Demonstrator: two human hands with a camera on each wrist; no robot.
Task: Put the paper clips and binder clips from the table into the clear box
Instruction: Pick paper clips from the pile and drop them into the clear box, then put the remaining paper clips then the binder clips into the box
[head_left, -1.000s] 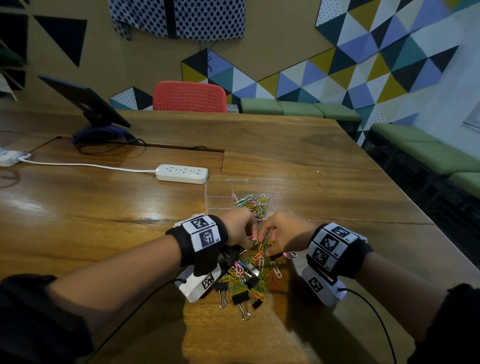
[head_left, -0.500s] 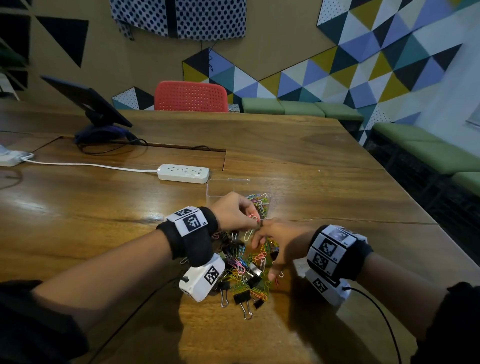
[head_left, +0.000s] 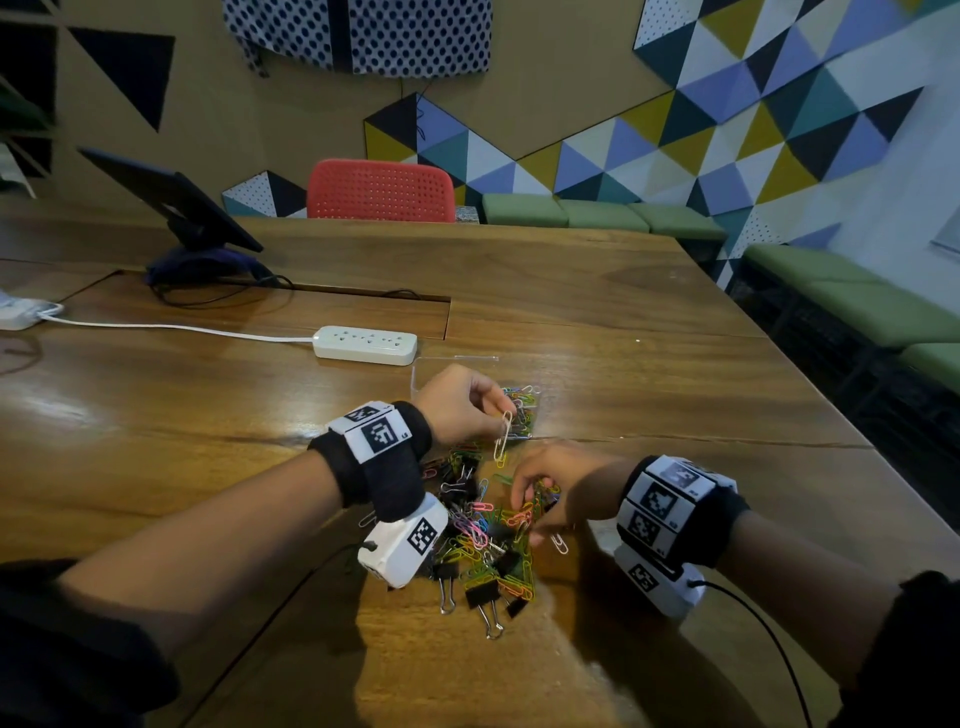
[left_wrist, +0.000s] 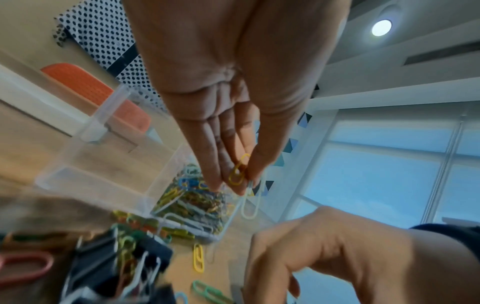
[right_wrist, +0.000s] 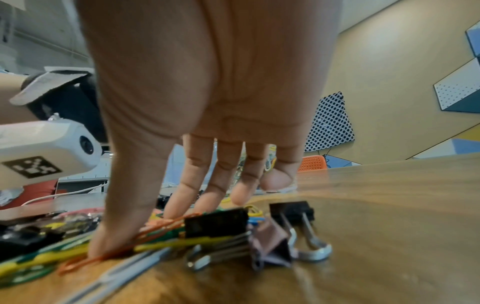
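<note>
The step in hand looks like a carry-and-drop: the left hand (head_left: 457, 402) is raised beside the clear box (head_left: 423, 376), its fingers (left_wrist: 215, 164) pinching a small yellow paper clip (left_wrist: 237, 172), with a long white paper clip (head_left: 503, 439) dangling below it. In the head view that white clip hangs at the near edge of the box, just short of the coloured clips already lying inside the box (head_left: 522, 410). The left palm faces down and slightly toward the box, thumb and forefinger tips together, the other fingers straight alongside.

The right hand (head_left: 556, 493) is down on the pile of clips (head_left: 488, 535) that lies on the worktop (head_left: 649, 364) just on the near side of the box. Its fingers (right_wrist: 197, 185) are spread and fairly straight, tips pressing into the tangle of paper clips; the thumb lies on orange and yellow ones. I cannot see that it has closed on anything yet. Black binder clips (right_wrist: 215, 224) sit right in front of its palm, and more of them (head_left: 480, 592) lie at the pile's near edge.

Judging by the pile, most of the work is left. The next move calls for the left hand to go a little farther over the box opening before letting go, so the dangling clip falls inside and not on the rim. The right hand needs to gather a pinch from the tangle; linked clips may drag neighbours along.
</note>
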